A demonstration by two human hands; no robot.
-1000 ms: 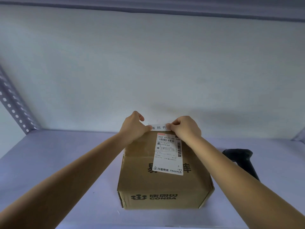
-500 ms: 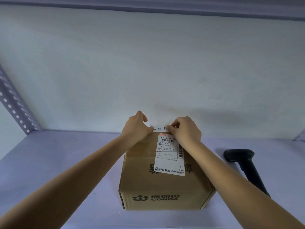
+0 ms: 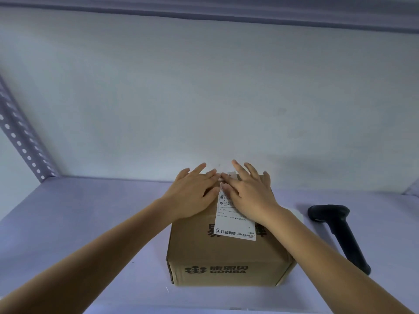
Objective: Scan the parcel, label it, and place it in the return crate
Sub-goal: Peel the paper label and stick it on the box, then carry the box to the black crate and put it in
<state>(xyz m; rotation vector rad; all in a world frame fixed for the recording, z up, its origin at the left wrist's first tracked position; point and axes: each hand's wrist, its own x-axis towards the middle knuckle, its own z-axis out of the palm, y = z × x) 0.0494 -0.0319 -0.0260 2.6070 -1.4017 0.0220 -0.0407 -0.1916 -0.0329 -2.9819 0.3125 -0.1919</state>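
A brown cardboard parcel (image 3: 226,257) printed with "CONBA" stands on the pale shelf. A white shipping label (image 3: 235,225) lies on its top. A small white strip label (image 3: 229,175) sits at the top's far edge, mostly covered by my fingers. My left hand (image 3: 192,193) lies flat on the far left of the parcel's top, fingers spread. My right hand (image 3: 249,193) lies flat on the far right, over the upper part of the shipping label. Neither hand holds anything.
A black handheld barcode scanner (image 3: 337,232) lies on the shelf (image 3: 79,223) to the right of the parcel. A perforated metal upright (image 3: 20,141) rises at the left. A white wall (image 3: 204,98) closes the back, and an upper shelf edge runs overhead.
Both hands let go of the pinched strip label and flattened onto the parcel's top, fingers spread. The view shifted slightly left, so the scanner shows more.
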